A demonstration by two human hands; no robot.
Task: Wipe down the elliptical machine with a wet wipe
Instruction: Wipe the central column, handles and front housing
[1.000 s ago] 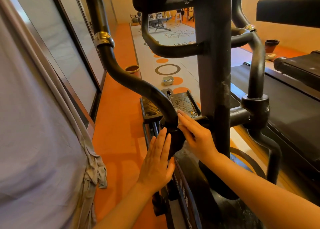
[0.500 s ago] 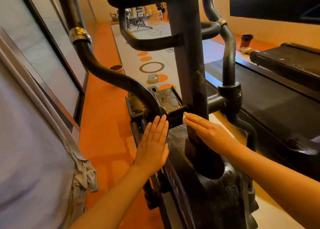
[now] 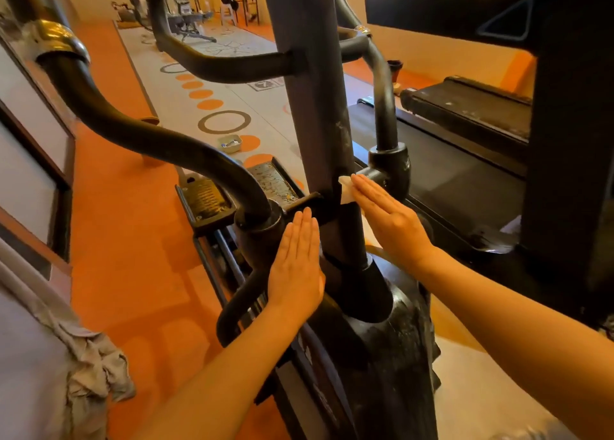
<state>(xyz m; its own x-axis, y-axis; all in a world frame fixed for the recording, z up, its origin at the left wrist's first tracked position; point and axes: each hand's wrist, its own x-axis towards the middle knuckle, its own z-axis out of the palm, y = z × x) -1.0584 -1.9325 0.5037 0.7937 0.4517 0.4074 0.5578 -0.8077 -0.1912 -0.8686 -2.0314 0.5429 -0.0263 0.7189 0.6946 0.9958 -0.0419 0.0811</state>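
The elliptical machine [image 3: 319, 107] stands right before us, its dark upright post between our arms. Our left hand [image 3: 295, 266] lies flat, fingers straight, against the pivot joint [image 3: 259, 226] to steady the swing arm. Our right hand [image 3: 388, 220] presses the wet wipe [image 3: 345, 190] to the post's right side with straight fingers. We judge that firm, overlapping strokes around the post suit this step best. The post looks scuffed and dusty; beyond lie an orange floor [image 3: 133, 240] and a treadmill [image 3: 465, 113].
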